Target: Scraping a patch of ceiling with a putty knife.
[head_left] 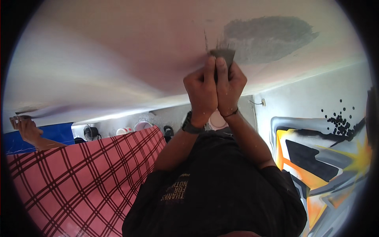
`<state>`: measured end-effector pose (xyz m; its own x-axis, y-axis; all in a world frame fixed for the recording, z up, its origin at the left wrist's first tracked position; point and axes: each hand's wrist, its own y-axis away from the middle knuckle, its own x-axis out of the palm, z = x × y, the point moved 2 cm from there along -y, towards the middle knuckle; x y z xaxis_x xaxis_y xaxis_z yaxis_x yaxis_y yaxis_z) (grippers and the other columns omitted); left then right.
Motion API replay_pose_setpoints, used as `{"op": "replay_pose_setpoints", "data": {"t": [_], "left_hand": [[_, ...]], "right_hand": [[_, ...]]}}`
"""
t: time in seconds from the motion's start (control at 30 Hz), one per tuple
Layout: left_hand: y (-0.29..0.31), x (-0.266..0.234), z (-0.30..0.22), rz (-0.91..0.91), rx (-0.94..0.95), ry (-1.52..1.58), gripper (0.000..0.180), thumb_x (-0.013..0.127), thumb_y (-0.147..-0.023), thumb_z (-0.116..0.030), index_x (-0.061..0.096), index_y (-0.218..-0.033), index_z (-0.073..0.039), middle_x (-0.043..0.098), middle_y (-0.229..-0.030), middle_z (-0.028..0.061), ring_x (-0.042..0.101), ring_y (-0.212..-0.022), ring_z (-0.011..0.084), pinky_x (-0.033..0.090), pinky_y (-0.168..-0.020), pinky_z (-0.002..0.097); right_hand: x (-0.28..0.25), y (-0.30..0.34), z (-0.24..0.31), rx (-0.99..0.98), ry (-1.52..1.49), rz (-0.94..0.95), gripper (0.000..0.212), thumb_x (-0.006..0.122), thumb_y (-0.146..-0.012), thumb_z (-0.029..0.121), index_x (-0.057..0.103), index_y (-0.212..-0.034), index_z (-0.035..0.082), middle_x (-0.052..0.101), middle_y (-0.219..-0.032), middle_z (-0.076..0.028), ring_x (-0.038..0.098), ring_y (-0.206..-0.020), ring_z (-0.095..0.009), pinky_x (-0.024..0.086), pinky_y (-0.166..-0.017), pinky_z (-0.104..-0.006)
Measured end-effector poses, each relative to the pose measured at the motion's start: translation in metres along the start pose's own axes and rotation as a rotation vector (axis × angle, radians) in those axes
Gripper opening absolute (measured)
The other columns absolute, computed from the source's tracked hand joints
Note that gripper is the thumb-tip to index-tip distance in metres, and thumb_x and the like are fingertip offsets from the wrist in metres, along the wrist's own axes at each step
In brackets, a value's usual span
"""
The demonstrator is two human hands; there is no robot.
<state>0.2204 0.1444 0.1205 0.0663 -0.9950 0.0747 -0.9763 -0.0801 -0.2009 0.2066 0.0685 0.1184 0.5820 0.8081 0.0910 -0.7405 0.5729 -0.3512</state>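
My left hand (201, 89), with a dark watch at its wrist, is pressed against my right hand (231, 87), which wears a thin bracelet. Both are closed on a grey putty scraper (224, 53), thumbs side by side along it. The handle is hidden in my fingers. Its wide blade meets the pale painted wall (130, 43), just left of a large patch of grey filler (272, 37). Thin grey smears and a dark crack-like mark (205, 39) show by the blade.
A co-worker's hand (28, 129) touches the same wall at far left, beside a blue sheet (55, 132). Pink checked cloth (90, 173) spreads at lower left. Buckets (143, 125) and slippers (168, 130) lie beyond. A graffiti-painted wall (316, 154) stands at right, with a socket (263, 102).
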Motion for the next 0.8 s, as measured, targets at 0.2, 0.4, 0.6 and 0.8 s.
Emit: {"op": "replay_pose_setpoints", "data": {"t": [0.2,0.4,0.6,0.8], "left_hand": [[0.001,-0.003,0.024,-0.016,-0.023,-0.028,0.056,0.053,-0.103,-0.033,0.053,-0.063,0.007,0.044,-0.052,-0.0017,0.036,-0.058,0.0053,0.03,-0.049,0.0305],[0.005,-0.007,0.025,-0.012,-0.039,0.006,0.054,0.051,-0.104,-0.032,0.056,-0.065,0.006,0.047,-0.054,-0.0014,0.036,-0.058,0.0059,0.032,-0.05,0.0293],[0.007,-0.009,0.019,-0.04,-0.023,0.075,0.051,0.053,-0.103,-0.031,0.057,-0.067,0.006,0.049,-0.056,-0.0007,0.038,-0.059,0.0051,0.032,-0.05,0.0289],[0.009,-0.012,0.025,-0.051,-0.058,-0.047,0.048,0.058,-0.1,-0.03,0.059,-0.07,0.008,0.05,-0.051,0.0073,0.04,-0.057,0.0076,0.036,-0.05,0.0324]], "right_hand": [[0.0,0.007,-0.023,0.039,0.075,0.043,0.026,0.059,-0.099,0.02,0.062,-0.084,-0.001,0.056,-0.064,0.0,0.045,-0.063,-0.005,0.039,-0.054,-0.0256],[0.003,0.011,-0.023,0.055,-0.046,0.064,0.026,0.06,-0.099,0.02,0.063,-0.084,-0.001,0.056,-0.064,-0.001,0.045,-0.063,-0.005,0.039,-0.053,-0.0256],[0.005,0.012,-0.018,0.016,-0.05,0.085,0.024,0.059,-0.099,0.02,0.064,-0.087,-0.001,0.059,-0.066,-0.002,0.046,-0.063,-0.006,0.04,-0.054,-0.0253],[0.001,0.016,-0.024,0.036,0.046,0.084,0.024,0.059,-0.099,0.02,0.064,-0.087,-0.001,0.059,-0.066,-0.003,0.047,-0.063,-0.006,0.041,-0.055,-0.0259]]}}
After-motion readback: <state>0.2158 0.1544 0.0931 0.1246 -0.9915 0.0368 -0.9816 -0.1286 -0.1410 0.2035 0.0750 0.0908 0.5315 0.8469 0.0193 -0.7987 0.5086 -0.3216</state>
